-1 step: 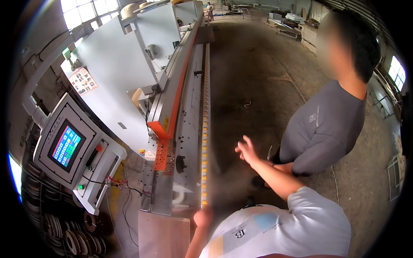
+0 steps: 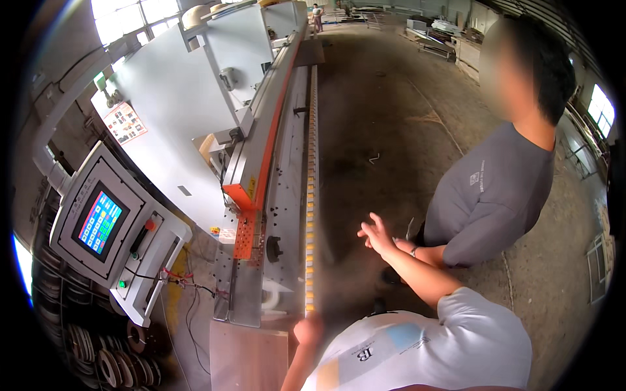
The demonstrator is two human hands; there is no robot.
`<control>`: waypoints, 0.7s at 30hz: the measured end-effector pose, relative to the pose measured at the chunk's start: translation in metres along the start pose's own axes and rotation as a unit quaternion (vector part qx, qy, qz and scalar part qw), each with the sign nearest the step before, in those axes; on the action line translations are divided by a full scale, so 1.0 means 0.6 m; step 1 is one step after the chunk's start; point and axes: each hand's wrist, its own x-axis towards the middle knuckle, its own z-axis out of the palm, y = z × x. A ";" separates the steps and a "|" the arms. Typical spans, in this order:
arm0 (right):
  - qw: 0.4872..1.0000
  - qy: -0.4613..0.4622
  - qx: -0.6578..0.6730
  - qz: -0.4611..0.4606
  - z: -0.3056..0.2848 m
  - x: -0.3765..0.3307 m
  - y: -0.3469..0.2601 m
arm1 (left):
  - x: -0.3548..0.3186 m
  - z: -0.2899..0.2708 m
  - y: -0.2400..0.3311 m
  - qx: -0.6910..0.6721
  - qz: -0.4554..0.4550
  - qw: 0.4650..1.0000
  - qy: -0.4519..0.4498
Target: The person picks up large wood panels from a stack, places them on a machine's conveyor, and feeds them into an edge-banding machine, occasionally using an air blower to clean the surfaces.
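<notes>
Yellow-and-white strip (image 2: 310, 238): runs lengthwise down the machine's right edge, its near end by the left hand, its far end narrowing toward the back of the hall.
Left hand (image 2: 308, 330): overlaps the strip's near end in view, just right of the board's far right corner; fingers seem curled in, but blur hides whether it grips, touches or merely hovers.
Right hand (image 2: 377, 236): held out above the floor, right of the strip and apart from it, fingers loosely spread, nothing in its grasp.
Step in hand: reads as a gesture or a talk beside the machine; no workpiece shows in either hand.
Next move: work along the strip would call for bringing the right hand leftward to its near end, clear of the co-worker.
Board (image 2: 248, 358): pale and flat, at the machine's near end, left of the left forearm.
Orange plate (image 2: 245, 238): dotted with holes, toward the near end of the long orange beam (image 2: 277, 124).
Grey-white housing (image 2: 176, 133): rises left of that beam.
Control panel (image 2: 107, 225): tilted, left of the machine, screen lit, a red knob (image 2: 150, 224) near its right edge.
Reels (image 2: 127, 368): clustered below the panel.
Co-worker (image 2: 489, 189): grey shirt, standing to the right, hands low and together.
</notes>
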 end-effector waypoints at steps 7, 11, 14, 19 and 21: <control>0.982 0.133 0.062 -0.117 -0.028 0.108 -0.276 | 0.008 0.004 -0.037 -0.026 0.050 0.998 -0.007; 0.948 0.211 0.036 -0.236 -0.101 0.176 -0.501 | 0.013 0.013 -0.037 -0.006 0.096 0.995 0.017; 0.918 0.256 -0.009 -0.302 -0.152 0.165 -0.591 | 0.009 0.004 -0.018 -0.018 0.084 0.996 0.011; 0.960 0.075 -0.029 -0.269 -0.077 0.119 -0.461 | 0.004 0.011 -0.034 -0.037 0.050 0.998 -0.003; 0.972 -0.070 -0.071 -0.212 -0.040 0.058 -0.330 | 0.007 0.015 -0.044 -0.046 0.059 0.997 -0.011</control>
